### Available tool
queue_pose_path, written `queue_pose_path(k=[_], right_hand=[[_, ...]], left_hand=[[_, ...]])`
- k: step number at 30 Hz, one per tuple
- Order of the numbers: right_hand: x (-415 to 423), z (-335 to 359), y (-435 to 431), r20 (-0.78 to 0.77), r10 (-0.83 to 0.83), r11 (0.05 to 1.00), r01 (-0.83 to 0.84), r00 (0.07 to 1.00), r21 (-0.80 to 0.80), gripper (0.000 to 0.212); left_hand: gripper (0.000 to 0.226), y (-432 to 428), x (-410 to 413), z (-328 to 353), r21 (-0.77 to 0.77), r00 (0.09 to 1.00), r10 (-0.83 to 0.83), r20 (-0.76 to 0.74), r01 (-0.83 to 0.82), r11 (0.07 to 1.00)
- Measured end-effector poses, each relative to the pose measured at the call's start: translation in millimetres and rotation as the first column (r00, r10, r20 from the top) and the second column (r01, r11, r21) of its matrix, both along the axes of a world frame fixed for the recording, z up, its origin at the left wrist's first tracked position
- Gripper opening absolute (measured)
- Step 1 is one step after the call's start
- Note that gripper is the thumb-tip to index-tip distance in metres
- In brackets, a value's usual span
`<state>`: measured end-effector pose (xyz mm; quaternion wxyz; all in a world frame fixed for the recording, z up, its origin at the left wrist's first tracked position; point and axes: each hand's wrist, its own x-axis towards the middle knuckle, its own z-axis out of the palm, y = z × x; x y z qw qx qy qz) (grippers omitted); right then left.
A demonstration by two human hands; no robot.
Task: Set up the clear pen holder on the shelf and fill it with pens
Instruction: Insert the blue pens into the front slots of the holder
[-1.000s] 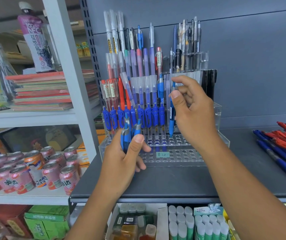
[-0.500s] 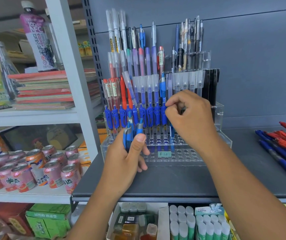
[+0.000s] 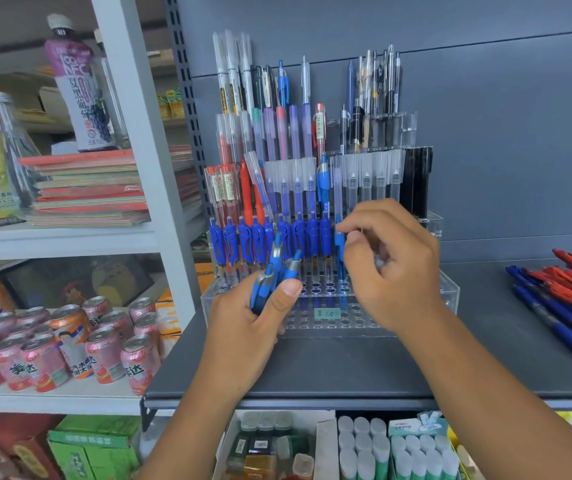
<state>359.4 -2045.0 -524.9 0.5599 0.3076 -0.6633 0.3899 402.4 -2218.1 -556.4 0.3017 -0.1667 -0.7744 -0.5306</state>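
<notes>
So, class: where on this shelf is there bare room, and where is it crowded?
Free: the strip of dark grey shelf between the clear acrylic pen holder and the front edge, and the patch between holder and loose red and blue pens. Crowded: the holder's back tiers.

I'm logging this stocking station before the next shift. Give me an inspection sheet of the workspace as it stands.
Surface: dark grey shelf, with the holder standing at its back.
Job's things: clear pen holder, tiered, upper tiers stocked; row of blue pens on a lower tier; front holes unfilled.
Clutter: loose pens, red and blue, lying at the shelf's right end.
Grippers: left hand grips a spare bunch of blue pens; right hand pinches the end pen at the row's right end.
Cables: nothing seen.
Surroundings: drink cans and notebooks on the white rack at left; glue sticks below.
</notes>
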Motion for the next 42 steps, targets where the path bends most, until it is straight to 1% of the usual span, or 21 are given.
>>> queue_pose_path(k=[2,4,7,9,10,13,17,19,22,25,28,30,32,34,35,37,39,42], right_hand=[[5,-2,0,0.087,0.102,0.995,-0.103,0.991,0.006,0.018],[9,-3,-3,0.189,0.178,0.980,-0.192,0.966,0.058,0.019],[11,-5,-10,0.327,0.226,0.946,-0.286,0.918,0.150,0.019],[11,-6,-11,0.392,0.243,0.931,-0.326,0.887,0.161,0.016],[11,-7,-12,0.415,0.252,0.927,-0.341,0.874,0.156,0.015],[12,-6,-12,0.469,0.286,0.921,-0.375,0.836,0.106,0.015],[14,-5,-15,0.495,0.302,0.923,-0.380,0.815,0.063,0.017],[16,-5,-15,0.511,0.288,0.917,-0.387,0.810,0.095,0.024],[17,-6,-14,0.539,0.221,0.909,-0.372,0.813,0.187,0.030],[17,-8,-15,0.551,0.243,0.889,-0.410,0.798,0.202,0.020],[16,-7,-15,0.559,0.267,0.894,-0.418,0.785,0.160,0.015],[16,-7,-15,0.567,0.310,0.883,-0.452,0.763,0.125,0.017],[16,-5,-14,0.550,0.386,0.872,-0.487,0.740,0.044,0.022],[16,-2,-11,0.518,0.460,0.865,-0.496,0.721,-0.078,0.020],[16,0,-10,0.502,0.507,0.849,-0.508,0.701,-0.148,0.017],[17,4,-8,0.447,0.621,0.781,-0.559,0.644,-0.280,0.014],[17,8,-6,0.389,0.694,0.720,-0.590,0.606,-0.366,0.022],[14,11,-2,0.347,0.727,0.683,-0.569,0.593,-0.459,0.032]], left_hand=[[0.050,-1,-2,-1,-0.034,1.000,0.009,-0.024,-0.010,0.999],[0.045,-1,-3,-1,-0.046,1.000,-0.011,-0.021,0.010,0.999],[0.025,2,-1,1,-0.006,0.997,-0.074,0.002,0.074,0.997],[0.010,4,1,2,0.042,0.993,-0.112,0.039,0.110,0.993],[0.009,5,1,3,0.062,0.991,-0.123,0.056,0.120,0.991],[0.020,5,2,2,0.076,0.991,-0.109,0.082,0.103,0.992],[0.030,3,0,1,0.032,0.995,-0.030,0.092,0.027,0.999],[0.037,3,-1,1,0.028,0.997,0.006,0.076,-0.009,1.000],[0.042,2,-1,3,0.115,0.998,0.049,0.036,-0.053,0.992],[0.037,3,-1,4,0.160,0.998,0.052,0.026,-0.056,0.985],[0.036,4,0,4,0.170,0.998,0.033,0.051,-0.041,0.985],[0.037,4,0,4,0.172,0.999,0.027,0.043,-0.034,0.985],[0.037,4,0,3,0.177,0.999,0.036,0.030,-0.041,0.983],[0.035,4,-2,2,0.198,0.999,0.042,0.028,-0.046,0.979],[0.034,4,-2,3,0.210,0.999,0.037,0.033,-0.043,0.977],[0.030,4,-2,2,0.186,0.998,0.043,0.039,-0.049,0.981],[0.028,3,-2,1,0.124,0.998,0.061,0.023,-0.064,0.990],[0.030,-1,-6,-2,0.086,0.998,0.065,0.010,-0.065,0.994]])
